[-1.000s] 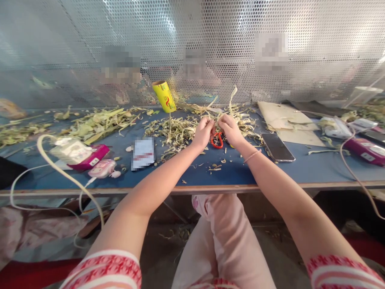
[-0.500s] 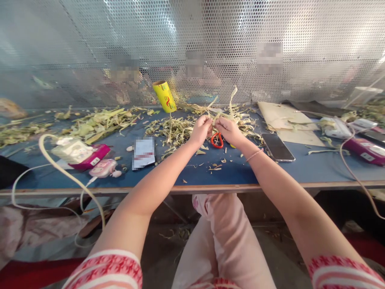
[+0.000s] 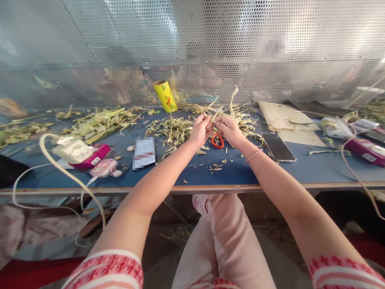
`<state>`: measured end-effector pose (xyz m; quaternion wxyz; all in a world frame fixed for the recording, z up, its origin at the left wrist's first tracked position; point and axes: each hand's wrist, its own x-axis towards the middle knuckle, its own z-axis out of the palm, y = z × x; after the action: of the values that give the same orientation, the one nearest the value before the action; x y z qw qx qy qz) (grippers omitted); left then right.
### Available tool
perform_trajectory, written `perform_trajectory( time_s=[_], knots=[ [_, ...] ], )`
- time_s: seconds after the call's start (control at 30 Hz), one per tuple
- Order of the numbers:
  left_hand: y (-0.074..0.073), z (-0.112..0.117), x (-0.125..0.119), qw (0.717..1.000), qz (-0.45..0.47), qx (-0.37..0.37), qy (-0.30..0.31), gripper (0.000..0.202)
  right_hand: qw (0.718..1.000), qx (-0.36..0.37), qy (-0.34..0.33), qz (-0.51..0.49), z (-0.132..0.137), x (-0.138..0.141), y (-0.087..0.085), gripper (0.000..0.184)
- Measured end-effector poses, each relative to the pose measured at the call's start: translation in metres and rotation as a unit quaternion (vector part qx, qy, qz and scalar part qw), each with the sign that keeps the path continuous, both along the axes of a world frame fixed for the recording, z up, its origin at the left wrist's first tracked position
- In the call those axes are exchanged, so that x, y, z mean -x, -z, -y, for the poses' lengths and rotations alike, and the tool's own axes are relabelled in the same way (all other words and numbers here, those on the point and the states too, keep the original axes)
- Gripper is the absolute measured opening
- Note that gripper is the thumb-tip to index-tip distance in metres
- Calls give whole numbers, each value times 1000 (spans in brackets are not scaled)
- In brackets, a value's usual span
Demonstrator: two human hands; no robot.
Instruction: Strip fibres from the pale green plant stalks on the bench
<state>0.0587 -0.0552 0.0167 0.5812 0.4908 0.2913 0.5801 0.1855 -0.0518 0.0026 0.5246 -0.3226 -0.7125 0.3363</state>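
Over the middle of the table, my left hand (image 3: 201, 131) and my right hand (image 3: 227, 130) are close together, fingers pinched. Between them is a pale green strip of dried leaf or husk (image 3: 213, 119), gripped by both hands; the fingers hide much of it. Around and behind the hands lies a heap of curled strips (image 3: 177, 129). Just below them is a red loop-shaped handle (image 3: 217, 147), perhaps of scissors; the rest of it is hidden. A long pale strip (image 3: 232, 102) stands up from the heap behind my right hand.
A yellow cardboard tube (image 3: 165, 97) rises on a thin stick. Phones lie left (image 3: 143, 153) and right (image 3: 278, 147). A leaf pile (image 3: 104, 125), a magenta tissue packet (image 3: 99, 154) and a looping white cable (image 3: 69, 170) are leftward. Flat cardboard (image 3: 281, 114) lies right, before a perforated metal panel (image 3: 228, 24).
My hands stay in about the same place. The fingers have shifted slightly on the strip, and more of it shows above and between them.
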Motion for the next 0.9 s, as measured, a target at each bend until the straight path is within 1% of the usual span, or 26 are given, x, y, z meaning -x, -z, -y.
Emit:
perform_trajectory(
  time_s=[0.1,0.23,0.4,0.57,0.67,0.8,0.9],
  knots=[
    [1,-1,-1,1000,18,0,-8,27,1000,17,-12,-20,-1,2,1,14],
    [2,-1,-2,999,50,5,4,25,999,23,-27,-28,0,2,1,15],
    [2,-1,-3,996,85,10,3,24,996,37,-59,-59,1,2,1,15],
    [3,-4,1,998,58,-19,18,23,994,44,-66,-71,1,1,1,19],
    [3,-5,4,999,17,-25,32,19,998,33,-33,-50,0,-2,1,27],
    [6,-7,4,997,-51,-35,50,11,998,-4,65,22,-3,-7,2,37],
    [10,-10,4,992,-103,-54,46,11,991,-40,107,70,-6,-10,2,43]
  ],
)
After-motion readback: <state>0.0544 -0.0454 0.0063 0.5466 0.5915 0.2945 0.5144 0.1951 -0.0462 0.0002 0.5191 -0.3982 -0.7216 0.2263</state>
